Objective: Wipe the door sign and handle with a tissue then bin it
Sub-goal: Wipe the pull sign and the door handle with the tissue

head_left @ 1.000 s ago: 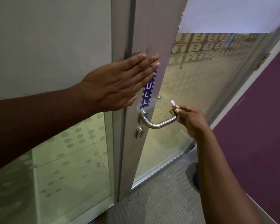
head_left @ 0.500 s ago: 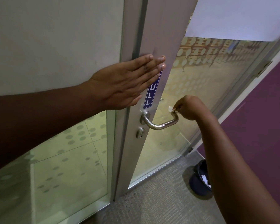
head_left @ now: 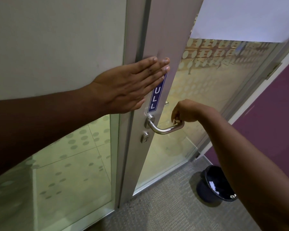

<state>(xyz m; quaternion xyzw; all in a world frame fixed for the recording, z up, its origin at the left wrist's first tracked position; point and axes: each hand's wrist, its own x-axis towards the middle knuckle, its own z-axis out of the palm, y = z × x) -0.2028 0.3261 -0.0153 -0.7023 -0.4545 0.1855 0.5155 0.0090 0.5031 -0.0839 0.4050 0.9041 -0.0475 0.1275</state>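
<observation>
Handle (head_left: 165,129) wiping is the step we judge to be in hand. Our right hand (head_left: 184,111) sits curled over the free end of the lever, fingertips (head_left: 174,120) bunched downward and touching the metal. We cannot see the tissue in this frame; it is presumably tucked under those bunched fingers, but we cannot tell for certain what they pinch.

Our left hand (head_left: 125,87) lies flat and spread against the door stile (head_left: 165,39), up and to the left of the grip, fingers together and extended, bracing the door. Its fingertips cover the top of the blue sign (head_left: 154,100), which runs vertically just above the handle's rosette. Only the letters "ULL" show.

Next move, as we judge it: draw the grip leftward along the lever toward the rosette, then work the underside. The lever bends sharply near the rosette, so the fingers would need to re-wrap there. A keyhole (head_left: 145,137) sits just below the rosette, clear of the stroke.

Room: open space lies below and right of the grip, with frosted glass (head_left: 198,90) behind it. The dark bin (head_left: 207,189) stands on the carpet well below and right of the grip, partly hidden by our right forearm, with pale scraps already inside. The drop path looks unobstructed.
</observation>
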